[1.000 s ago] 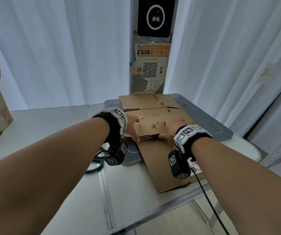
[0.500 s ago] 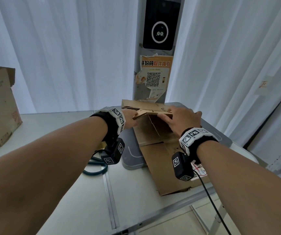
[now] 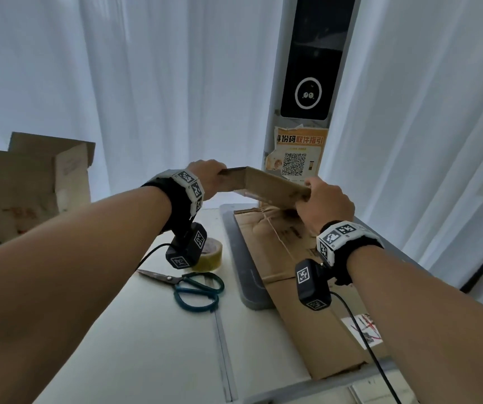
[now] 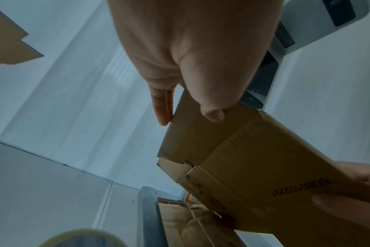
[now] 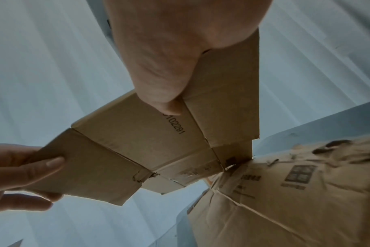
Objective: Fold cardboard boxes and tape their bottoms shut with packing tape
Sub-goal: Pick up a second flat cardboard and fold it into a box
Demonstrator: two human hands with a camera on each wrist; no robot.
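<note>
Small flattened cardboard box (image 3: 269, 186) held up in the air above the larger flat cardboard sheet (image 3: 298, 275) on the grey tray (image 3: 244, 275), partly opened at a crease. Left hand (image 3: 209, 177) pinches its left end, thumb on the near face and fingers behind; right hand (image 3: 323, 204) grips the right end the same way, thumb by the printed number. Tape roll (image 3: 209, 255) and teal-handled scissors (image 3: 193, 285) lie on the white table (image 3: 147, 345) left of the tray, open carton (image 3: 27, 185) far left.
</note>
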